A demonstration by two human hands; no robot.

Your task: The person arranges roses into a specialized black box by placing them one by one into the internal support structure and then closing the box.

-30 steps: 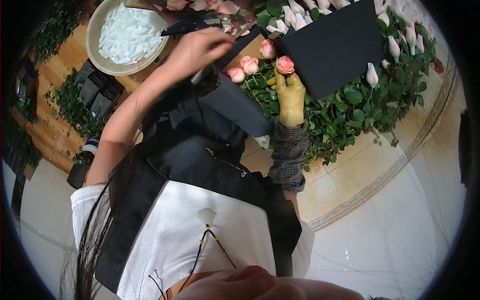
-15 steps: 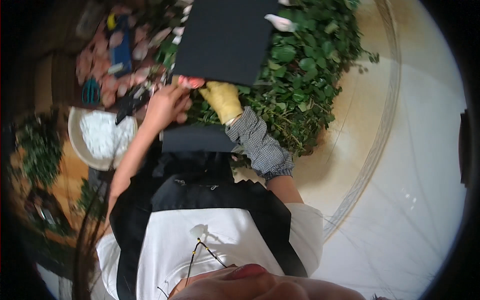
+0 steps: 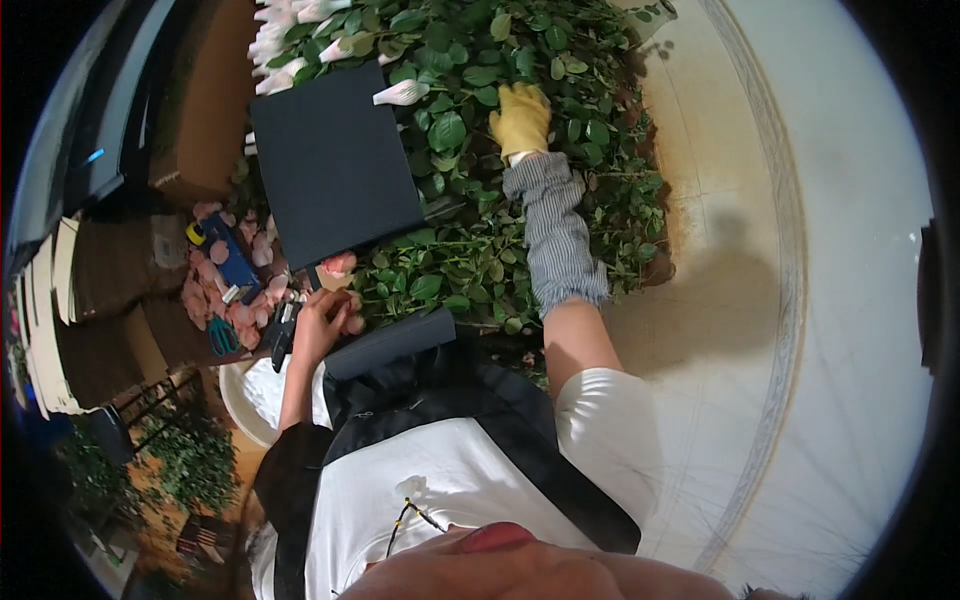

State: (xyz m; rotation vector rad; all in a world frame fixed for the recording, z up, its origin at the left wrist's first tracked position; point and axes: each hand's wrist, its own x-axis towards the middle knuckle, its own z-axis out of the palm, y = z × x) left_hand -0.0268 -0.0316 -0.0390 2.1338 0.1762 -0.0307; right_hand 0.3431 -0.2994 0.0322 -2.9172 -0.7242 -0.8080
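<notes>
My left hand [image 3: 322,318] is bare, its fingers curled in beside a pink rose head [image 3: 340,264]; whatever they hold is hidden. My right hand [image 3: 522,122], in a yellow glove and below it a checked sleeve cover, lies over the leafy rose stems [image 3: 450,262] with its fingers apart. No stem shows clearly in its grasp. Between and beyond the hands, a black board [image 3: 330,165] stands over the greenery. A rose bud in a pale sleeve [image 3: 402,93] pokes out past the board's upper right edge.
More pale sleeved buds [image 3: 285,75] bunch at the far left of the pile. Loose pink petals [image 3: 200,285], a blue box [image 3: 232,262] and teal-handled scissors [image 3: 222,338] lie to the left. A white tub [image 3: 245,405] stands near my left forearm. Cardboard [image 3: 200,110] rises at far left.
My right hand has moved away from the rose by the left hand, up and right onto the leaves. My left hand stays by the rose head. The view has shifted.
</notes>
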